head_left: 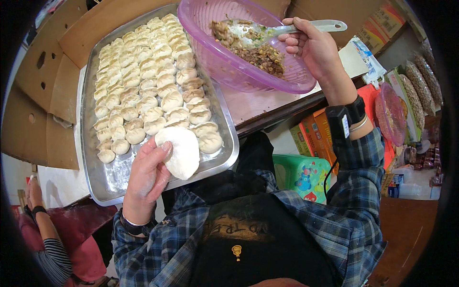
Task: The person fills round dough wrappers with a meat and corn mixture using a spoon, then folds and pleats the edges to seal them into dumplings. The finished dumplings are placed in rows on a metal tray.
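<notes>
My left hand (147,173) pinches a flat white dumpling wrapper (180,152) by its left edge, over the near part of a metal tray (233,148). Rows of folded dumplings (138,71) fill most of that tray, with a floury bare strip along the near side. My right hand (311,48) grips the handle of a metal spoon (330,26), whose bowl is loaded with filling and hangs over a purple plastic basin (201,52). Minced filling (265,60) lies in the basin below the spoon. The wrapper carries no visible filling.
Cardboard (40,91) stands along the left of the tray. Another person's hand (34,193) is at the lower left. A green stool (299,174) with a cartoon print sits below the table edge. Orange boxes (325,136) and bagged goods (420,81) are on the right.
</notes>
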`<state>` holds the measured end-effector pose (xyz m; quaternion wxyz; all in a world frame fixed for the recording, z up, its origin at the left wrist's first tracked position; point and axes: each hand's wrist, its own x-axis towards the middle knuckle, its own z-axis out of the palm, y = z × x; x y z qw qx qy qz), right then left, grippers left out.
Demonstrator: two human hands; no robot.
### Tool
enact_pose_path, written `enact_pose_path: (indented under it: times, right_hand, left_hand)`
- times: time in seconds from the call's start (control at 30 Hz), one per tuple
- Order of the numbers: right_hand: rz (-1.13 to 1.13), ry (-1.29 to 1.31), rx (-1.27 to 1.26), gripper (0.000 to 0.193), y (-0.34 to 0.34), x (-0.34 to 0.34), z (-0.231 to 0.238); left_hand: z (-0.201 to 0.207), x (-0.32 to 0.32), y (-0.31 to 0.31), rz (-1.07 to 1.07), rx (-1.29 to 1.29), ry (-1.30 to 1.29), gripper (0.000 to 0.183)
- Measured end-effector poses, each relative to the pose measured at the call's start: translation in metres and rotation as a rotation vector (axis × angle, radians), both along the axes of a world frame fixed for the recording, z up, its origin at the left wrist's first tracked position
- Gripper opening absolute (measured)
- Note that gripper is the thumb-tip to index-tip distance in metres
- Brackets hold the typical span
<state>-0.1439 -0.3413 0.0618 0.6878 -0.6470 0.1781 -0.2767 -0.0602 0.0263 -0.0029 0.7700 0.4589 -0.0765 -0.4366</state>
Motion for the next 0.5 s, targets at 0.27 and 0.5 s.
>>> enact_pose_path:
  times: [0.27,0.5]
  right_hand:
    - [-0.101,-0.032,-0.121,0.031,-0.005,-0.013,0.004]
    - [-0.188,0.023,-0.134,0.028,-0.008,-0.021,0.003]
  left_hand:
    - [0.014,-0.010,-0.006,-0.046,-0.015,0.003,0.033]
    - [0.009,-0.014,-0.008,-0.039,-0.038,0.001,0.033]
